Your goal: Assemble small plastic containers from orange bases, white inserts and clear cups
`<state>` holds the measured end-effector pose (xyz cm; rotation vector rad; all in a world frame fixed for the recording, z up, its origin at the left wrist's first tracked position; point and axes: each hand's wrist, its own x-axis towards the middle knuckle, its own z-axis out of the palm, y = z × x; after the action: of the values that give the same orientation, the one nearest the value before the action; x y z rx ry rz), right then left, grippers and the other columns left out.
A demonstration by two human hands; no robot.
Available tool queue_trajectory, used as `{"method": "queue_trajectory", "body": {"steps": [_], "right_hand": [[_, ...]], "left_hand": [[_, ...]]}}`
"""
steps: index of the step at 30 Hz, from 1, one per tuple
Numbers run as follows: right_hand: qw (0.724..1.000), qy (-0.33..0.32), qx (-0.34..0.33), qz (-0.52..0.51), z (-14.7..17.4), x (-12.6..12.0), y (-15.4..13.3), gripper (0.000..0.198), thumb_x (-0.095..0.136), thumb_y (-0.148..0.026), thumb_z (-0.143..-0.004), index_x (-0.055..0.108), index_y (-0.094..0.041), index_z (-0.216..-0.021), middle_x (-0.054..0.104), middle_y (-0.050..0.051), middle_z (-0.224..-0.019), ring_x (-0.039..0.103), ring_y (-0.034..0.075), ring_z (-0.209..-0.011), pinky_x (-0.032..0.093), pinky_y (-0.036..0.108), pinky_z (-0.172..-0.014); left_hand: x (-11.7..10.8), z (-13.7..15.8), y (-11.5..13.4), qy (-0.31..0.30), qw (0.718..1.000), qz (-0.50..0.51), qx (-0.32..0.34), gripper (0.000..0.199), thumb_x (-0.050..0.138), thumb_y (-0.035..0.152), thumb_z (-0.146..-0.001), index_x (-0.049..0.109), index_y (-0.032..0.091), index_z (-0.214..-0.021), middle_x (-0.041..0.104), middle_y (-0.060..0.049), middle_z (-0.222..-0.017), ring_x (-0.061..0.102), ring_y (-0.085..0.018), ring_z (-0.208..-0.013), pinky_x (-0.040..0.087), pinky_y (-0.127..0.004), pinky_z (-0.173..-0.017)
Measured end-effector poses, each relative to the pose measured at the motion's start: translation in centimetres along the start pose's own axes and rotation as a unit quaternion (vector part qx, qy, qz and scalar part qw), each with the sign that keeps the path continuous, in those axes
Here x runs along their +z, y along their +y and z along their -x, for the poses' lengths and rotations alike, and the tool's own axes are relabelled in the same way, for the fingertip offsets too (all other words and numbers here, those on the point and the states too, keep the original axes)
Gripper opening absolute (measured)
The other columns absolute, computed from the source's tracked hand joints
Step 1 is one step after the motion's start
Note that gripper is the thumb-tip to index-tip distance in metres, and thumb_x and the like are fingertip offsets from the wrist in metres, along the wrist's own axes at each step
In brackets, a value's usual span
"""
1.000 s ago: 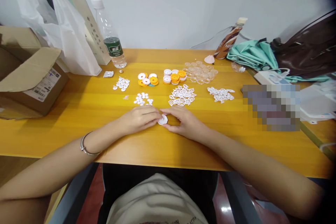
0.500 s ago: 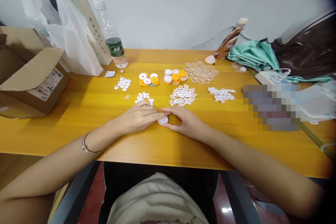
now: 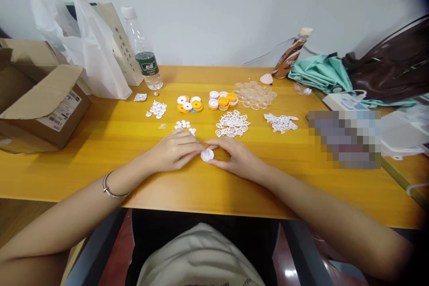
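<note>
A small round white plastic disc (image 3: 207,155) with a raised middle rests at the front centre of the table. My right hand (image 3: 236,157) curves around it from the right, thumb and forefinger closed on its rim. From the left comes my left hand (image 3: 177,151), its thumb and forefinger drawn together at the disc's upper left edge; anything between those fingertips is hidden. Just beyond the left hand lie small white round pieces (image 3: 182,124), partly covered by it. White openwork wheel-like pieces (image 3: 232,124) form a pile behind the right hand.
Orange and white rings (image 3: 190,104), stacked round cases (image 3: 223,100), clear rings (image 3: 255,95), white cut-out pieces (image 3: 280,122) and white caps (image 3: 157,109) lie farther back. A cardboard box (image 3: 40,103) and water bottle (image 3: 147,65) stand left; a brown bottle (image 3: 291,56) leans right.
My left fingertips have pulled back from over the disc to its left edge, uncovering more of its top. My right hand stays around the rim. The view has shifted slightly.
</note>
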<state>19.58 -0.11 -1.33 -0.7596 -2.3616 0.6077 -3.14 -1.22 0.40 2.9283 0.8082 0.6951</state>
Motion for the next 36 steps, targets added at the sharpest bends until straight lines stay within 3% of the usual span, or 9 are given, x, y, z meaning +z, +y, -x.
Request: {"method": "queue_trajectory", "body": {"steps": [8, 20, 31, 36], "right_hand": [[1.000, -0.010, 0.020, -0.006, -0.02, -0.01, 0.04, 0.039, 0.067, -0.027, -0.074, 0.056, -0.020, -0.111, 0.068, 0.006, -0.097, 0.062, 0.021, -0.093, 0.047, 0.036, -0.083], [1.000, -0.011, 0.011, -0.006, -0.06, 0.03, 0.05, 0.038, 0.067, -0.027, -0.074, 0.056, -0.019, -0.110, 0.067, 0.006, -0.096, 0.061, 0.020, -0.092, 0.046, 0.036, -0.083], [1.000, -0.025, -0.012, 0.009, 0.05, 0.43, 0.28, 0.034, 0.064, -0.025, -0.077, 0.061, -0.018, -0.110, 0.057, 0.005, -0.084, 0.055, 0.017, -0.082, 0.047, 0.031, -0.075], [1.000, -0.023, -0.012, 0.000, 0.08, 0.58, 0.22, 0.033, 0.063, -0.024, -0.077, 0.062, -0.021, -0.109, 0.055, 0.004, -0.081, 0.054, 0.017, -0.081, 0.046, 0.031, -0.074]], "left_hand": [[-0.08, -0.05, 0.07, -0.045, 0.999, 0.012, -0.011, 0.022, 0.048, 0.024, -0.087, 0.063, 0.020, -0.102, 0.063, -0.007, -0.099, 0.054, -0.018, -0.090, 0.040, -0.033, -0.082], [-0.42, -0.01, 0.13, -0.027, 0.999, 0.038, -0.004, 0.022, 0.048, 0.022, -0.086, 0.064, 0.020, -0.102, 0.064, -0.007, -0.095, 0.054, -0.017, -0.086, 0.041, -0.032, -0.079], [-0.37, 0.18, 0.18, -0.058, 0.998, 0.028, 0.004, 0.023, 0.048, 0.025, -0.087, 0.064, 0.021, -0.102, 0.063, -0.006, -0.096, 0.055, -0.017, -0.089, 0.039, -0.033, -0.082], [-0.41, 0.10, 0.64, -0.065, 0.998, 0.006, 0.017, 0.020, 0.047, 0.025, -0.087, 0.065, 0.019, -0.093, 0.064, -0.006, -0.090, 0.054, -0.017, -0.085, 0.038, -0.033, -0.079]]}}
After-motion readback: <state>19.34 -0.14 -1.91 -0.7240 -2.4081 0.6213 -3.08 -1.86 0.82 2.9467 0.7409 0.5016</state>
